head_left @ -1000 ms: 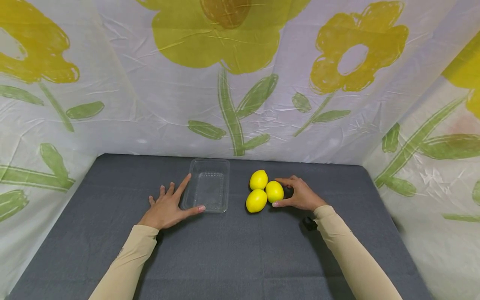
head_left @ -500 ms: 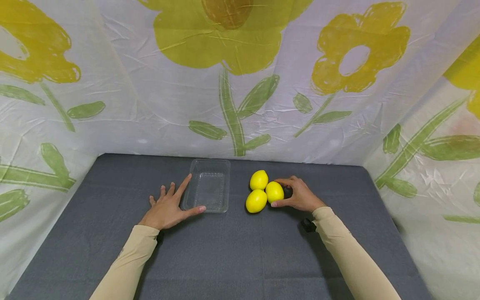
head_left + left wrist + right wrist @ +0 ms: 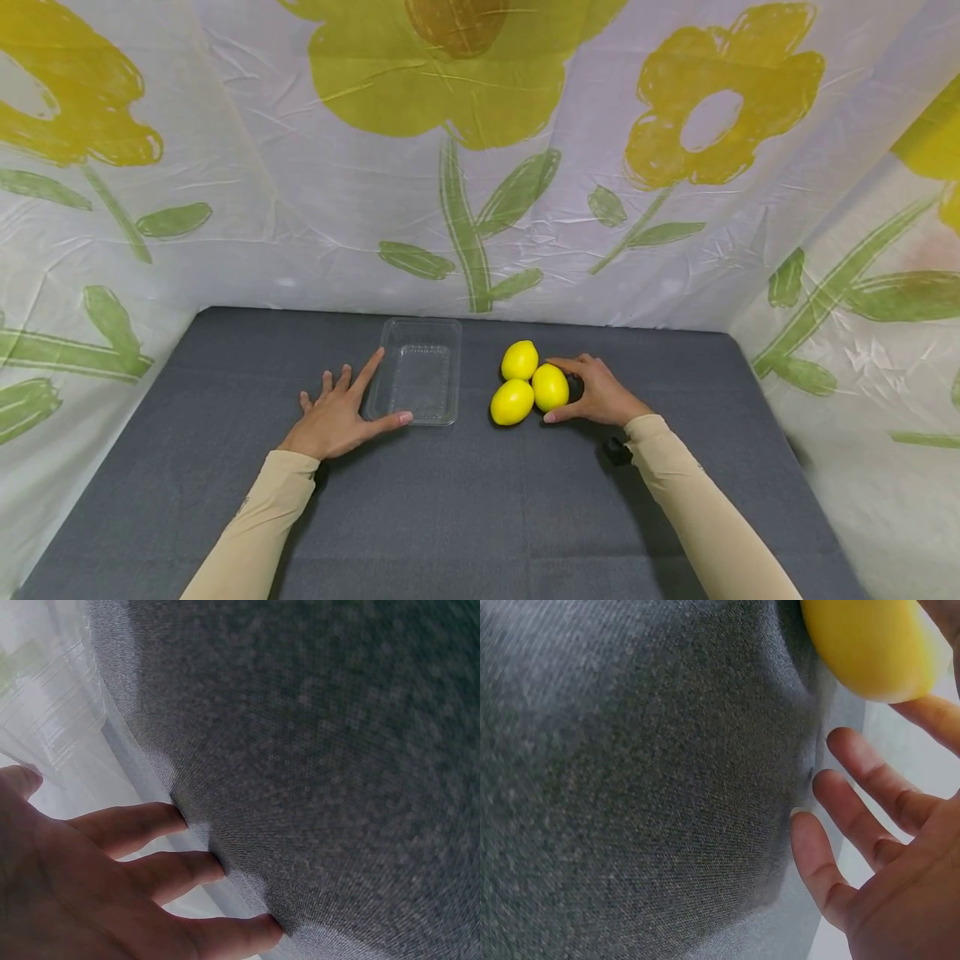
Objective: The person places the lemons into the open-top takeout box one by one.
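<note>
In the head view a clear plastic container (image 3: 454, 375) lies on the dark grey cloth. My left hand (image 3: 333, 421) is spread along its left side, index fingertip at the left wall and thumb over the near rim. The left wrist view shows the other fingertips (image 3: 172, 816) down on the cloth. Three yellow lemons sit clustered to the right: a far lemon (image 3: 519, 360), a near lemon (image 3: 512, 402) and a right lemon (image 3: 550, 385). My right hand (image 3: 603, 393) holds the right lemon (image 3: 870, 645) between thumb and index finger; its other fingers (image 3: 866, 761) extend beside it.
The grey cloth (image 3: 450, 508) covers the table, with its far edge against a white curtain (image 3: 315, 208) printed with yellow flowers. A black device (image 3: 617, 451) shows under the right wrist. Cloth lies between the container and the lemons.
The right thumb and index finger shift slightly around the right lemon. My left hand and the container stay in place.
</note>
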A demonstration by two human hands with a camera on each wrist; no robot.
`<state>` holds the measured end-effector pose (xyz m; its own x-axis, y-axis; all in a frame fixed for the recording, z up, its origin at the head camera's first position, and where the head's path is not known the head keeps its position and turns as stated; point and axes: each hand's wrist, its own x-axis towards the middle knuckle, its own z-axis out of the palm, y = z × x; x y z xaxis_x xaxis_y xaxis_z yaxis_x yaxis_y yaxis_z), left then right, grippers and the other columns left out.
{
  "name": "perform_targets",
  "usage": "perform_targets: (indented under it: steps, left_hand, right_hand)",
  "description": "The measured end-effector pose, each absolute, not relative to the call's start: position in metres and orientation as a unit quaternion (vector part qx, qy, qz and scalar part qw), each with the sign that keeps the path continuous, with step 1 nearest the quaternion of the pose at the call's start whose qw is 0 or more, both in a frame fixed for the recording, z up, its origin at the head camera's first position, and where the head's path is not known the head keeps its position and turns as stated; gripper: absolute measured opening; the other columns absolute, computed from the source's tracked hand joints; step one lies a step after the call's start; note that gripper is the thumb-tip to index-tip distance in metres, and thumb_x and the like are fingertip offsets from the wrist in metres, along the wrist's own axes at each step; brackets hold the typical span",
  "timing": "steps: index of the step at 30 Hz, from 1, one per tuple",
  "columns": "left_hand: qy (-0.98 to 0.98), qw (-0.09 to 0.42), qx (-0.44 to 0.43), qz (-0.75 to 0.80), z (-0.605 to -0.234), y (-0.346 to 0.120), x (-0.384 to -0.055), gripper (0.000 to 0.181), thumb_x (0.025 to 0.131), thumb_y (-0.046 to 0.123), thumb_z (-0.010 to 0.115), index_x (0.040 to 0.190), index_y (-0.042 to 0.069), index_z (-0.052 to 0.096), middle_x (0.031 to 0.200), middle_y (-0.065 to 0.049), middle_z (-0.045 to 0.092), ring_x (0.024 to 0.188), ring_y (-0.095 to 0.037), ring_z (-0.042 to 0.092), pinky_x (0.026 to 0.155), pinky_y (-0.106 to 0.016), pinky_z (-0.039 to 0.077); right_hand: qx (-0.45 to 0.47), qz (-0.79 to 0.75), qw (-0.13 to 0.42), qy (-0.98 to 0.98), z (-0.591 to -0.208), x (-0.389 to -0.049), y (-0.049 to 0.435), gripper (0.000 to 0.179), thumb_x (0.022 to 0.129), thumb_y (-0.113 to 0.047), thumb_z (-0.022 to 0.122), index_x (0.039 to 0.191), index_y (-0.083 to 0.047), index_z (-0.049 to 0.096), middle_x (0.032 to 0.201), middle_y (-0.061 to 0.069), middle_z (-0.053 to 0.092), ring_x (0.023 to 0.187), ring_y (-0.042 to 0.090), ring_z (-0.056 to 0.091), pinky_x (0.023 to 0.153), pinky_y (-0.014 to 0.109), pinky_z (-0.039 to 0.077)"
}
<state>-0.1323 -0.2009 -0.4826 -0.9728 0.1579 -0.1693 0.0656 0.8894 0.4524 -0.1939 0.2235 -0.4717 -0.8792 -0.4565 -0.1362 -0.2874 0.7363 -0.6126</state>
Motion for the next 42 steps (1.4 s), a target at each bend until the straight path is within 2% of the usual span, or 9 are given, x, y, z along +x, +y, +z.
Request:
perform_targets:
  steps: [12,30,42]
  left_hand:
    - [0.967,0.1,0.058,0.229,-0.483,-0.201,-0.132,0.112,0.082,0.084,0.056,0.164,0.036,-0.003,0.158,-0.04,0.017,0.142,-0.067,0.007,0.097,-0.089,0.005]
    - [0.965,0.098,0.059,0.235,-0.483,-0.201,-0.131,0.112,0.082,0.082,0.058,0.164,0.035,-0.002,0.158,-0.04,0.017,0.141,-0.068,0.007,0.098,-0.089,0.004]
    - [0.965,0.094,0.059,0.237,-0.484,-0.201,-0.132,0.113,0.08,0.083,0.058,0.164,0.036,-0.002,0.158,-0.04,0.017,0.141,-0.068,0.006,0.097,-0.089,0.004]
  right_hand:
    - [-0.203,-0.302,0.134,0.922,-0.474,-0.194,0.222,0.099,0.068,-0.047,0.094,0.151,-0.015,0.051,0.127,0.014,0.053,0.116,0.034,0.045,0.096,0.059,0.043]
    - [-0.182,-0.315,0.049,0.93,-0.476,-0.182,0.227,0.094,0.065,-0.042,0.097,0.145,-0.012,0.057,0.119,0.012,0.054,0.112,0.034,0.049,0.094,0.057,0.045]
    - [-0.184,-0.338,0.003,0.923,-0.455,-0.182,0.212,0.092,0.066,-0.042,0.096,0.145,-0.013,0.057,0.118,0.014,0.053,0.111,0.036,0.049,0.093,0.055,0.045]
